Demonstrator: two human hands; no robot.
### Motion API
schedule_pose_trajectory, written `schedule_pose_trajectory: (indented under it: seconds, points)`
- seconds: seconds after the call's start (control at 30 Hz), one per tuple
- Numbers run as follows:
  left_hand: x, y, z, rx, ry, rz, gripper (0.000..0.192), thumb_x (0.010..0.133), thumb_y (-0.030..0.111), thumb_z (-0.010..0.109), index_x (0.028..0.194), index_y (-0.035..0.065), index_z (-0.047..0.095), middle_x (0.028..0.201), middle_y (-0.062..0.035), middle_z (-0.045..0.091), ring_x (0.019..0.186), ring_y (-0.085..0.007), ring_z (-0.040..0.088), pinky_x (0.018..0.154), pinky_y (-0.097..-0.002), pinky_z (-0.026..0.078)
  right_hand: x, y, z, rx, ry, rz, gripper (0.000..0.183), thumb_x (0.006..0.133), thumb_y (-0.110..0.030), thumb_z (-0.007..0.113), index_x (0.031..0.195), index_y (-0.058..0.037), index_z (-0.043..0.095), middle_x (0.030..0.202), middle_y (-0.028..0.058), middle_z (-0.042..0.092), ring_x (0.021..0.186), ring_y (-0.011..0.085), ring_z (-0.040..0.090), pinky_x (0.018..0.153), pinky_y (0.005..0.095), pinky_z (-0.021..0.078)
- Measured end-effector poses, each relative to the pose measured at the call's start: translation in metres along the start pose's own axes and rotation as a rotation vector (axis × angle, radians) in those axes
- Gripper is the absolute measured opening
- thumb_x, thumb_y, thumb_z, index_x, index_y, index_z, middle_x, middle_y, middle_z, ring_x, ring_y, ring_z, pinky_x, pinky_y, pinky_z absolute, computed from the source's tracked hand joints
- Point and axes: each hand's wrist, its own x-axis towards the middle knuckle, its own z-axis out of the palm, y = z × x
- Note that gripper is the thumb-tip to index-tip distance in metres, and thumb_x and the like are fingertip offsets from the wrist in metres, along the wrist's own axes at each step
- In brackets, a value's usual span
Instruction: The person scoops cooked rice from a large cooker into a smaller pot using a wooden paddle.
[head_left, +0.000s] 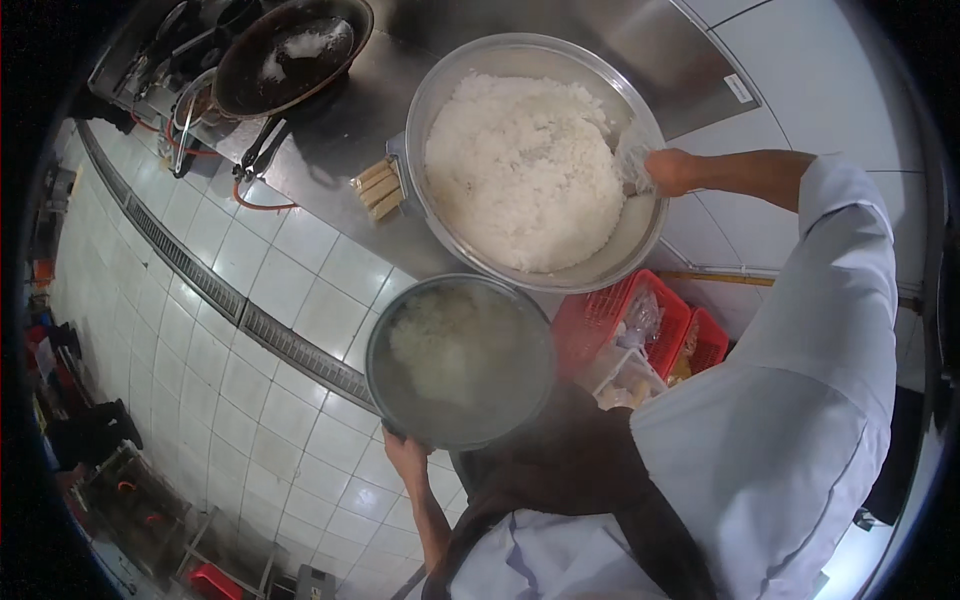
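Note:
A large metal basin (420, 187) heaped with white cooked rice (525, 172) stands on the steel counter. At its right rim my right hand (671, 172) is closed around a utensil wrapped in clear plastic (635, 161), whose lower end reaches the rice's edge; its exact kind is unclear. Close to my body and just below the basin is a round grey pot (544, 390) with steam over it. Some rice (435, 345) shows in the pot through the haze. My left hand (409, 454) grips the pot at its lower left side, fingers partly hidden underneath.
A dark wok (292, 60) with white residue sits on the steel counter (330, 142) at upper left. Wrapped tan sticks (379, 187) lie beside the basin's handle. Red plastic baskets (600, 315) holding bagged items are below right. A drain grate (285, 337) crosses the tiled floor.

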Motion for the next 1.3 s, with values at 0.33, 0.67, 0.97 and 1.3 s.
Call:
schedule_pose_trajectory:
  seconds: [0.33, 0.67, 0.97, 1.3]
  points:
    - [0.011, -0.045, -0.004, 0.053, 0.045, 0.129, 0.041, 0.074, 0.018, 0.062, 0.108, -0.0019, 0.053, 0.091, -0.0148, 0.063, 0.072, -0.0208, 0.063, 0.057, -0.0299, 0.050, 0.052, -0.033, 0.028, 0.195, 0.415, -0.300, 0.024, 0.065, -0.010, 0.058, 0.082, 0.0065, 0.060, 0.086, 0.0263, 0.061, 0.082, 0.0398, 0.060, 0.070, 0.0470, 0.0485]
    - [0.017, -0.013, -0.005, 0.017, -0.045, -0.052, 0.044, 0.073, 0.024, 0.065, 0.106, -0.0006, 0.052, 0.080, -0.0121, 0.061, 0.057, -0.0183, 0.059, 0.043, -0.0277, 0.045, 0.058, -0.023, -0.023, 0.290, 0.087, -0.182, 0.020, 0.065, -0.011, 0.061, 0.073, 0.0071, 0.063, 0.076, 0.0246, 0.062, 0.073, 0.0369, 0.062, 0.065, 0.0457, 0.0479]
    - [0.025, -0.018, -0.012, 0.048, -0.057, -0.051, 0.035, 0.074, 0.019, 0.062, 0.100, -0.0005, 0.051, 0.073, -0.0115, 0.059, 0.051, -0.0174, 0.056, 0.041, -0.0275, 0.042, 0.012, -0.012, -0.088, -0.410, 0.082, 0.480, 0.033, 0.065, -0.020, 0.071, 0.094, -0.0042, 0.069, 0.100, 0.0124, 0.066, 0.089, 0.0281, 0.065, 0.068, 0.0399, 0.0529]
    - [0.028, -0.023, -0.014, 0.042, -0.072, -0.036, 0.034, 0.073, 0.015, 0.059, 0.102, -0.0008, 0.052, 0.077, -0.0117, 0.060, 0.056, -0.0171, 0.057, 0.044, -0.0280, 0.043, 0.068, -0.006, -0.011, -0.135, 0.238, 0.332, 0.019, 0.074, -0.011, 0.059, 0.087, -0.0028, 0.069, 0.095, 0.0139, 0.067, 0.089, 0.0266, 0.066, 0.072, 0.0380, 0.0538]
